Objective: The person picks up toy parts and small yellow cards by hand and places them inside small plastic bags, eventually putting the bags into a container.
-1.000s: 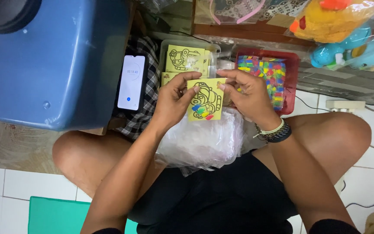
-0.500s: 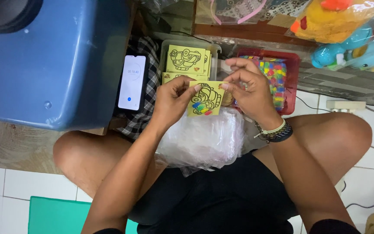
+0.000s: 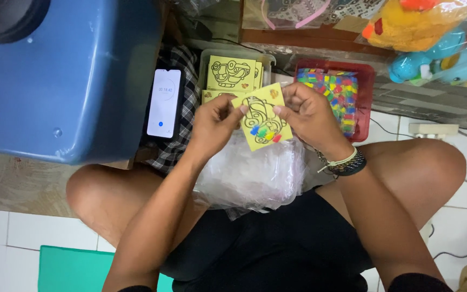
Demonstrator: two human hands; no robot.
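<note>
Hidden or unclear: my left hand (image 3: 217, 121) covers the left edge of the yellow card (image 3: 261, 118), and my right hand (image 3: 309, 116) covers its right edge, so I cannot see the card's full outline. The line drawing on it is partly readable; the small coloured packets at its lower part are too small to count with certainty. The clear plastic bags (image 3: 249, 173) on my lap lie bunched together, and I cannot count them. The stack of yellow cards (image 3: 232, 73) in the tray beyond shows one full top sheet and edges beneath; the number below is not readable. The plush toys (image 3: 422, 32) at the top right are cut off by the frame and sit under plastic wrap.

Hand state: both hands are pinched closed on the one card, left fingertips at its left edge, right thumb and fingers at its right edge. The card is held tilted, above the bags and just in front of the tray of cards.

Surface and room: I sit cross-legged on a white tiled floor (image 3: 6, 232). A large blue plastic tub (image 3: 66, 81) stands to my left, with a checked cloth (image 3: 182, 108) beside it.

Count: one phone (image 3: 163, 103), lit, lying on the cloth; one red tray (image 3: 366, 86) of mixed coloured packets; one card in hand; one dark wristband on my right wrist.
</note>
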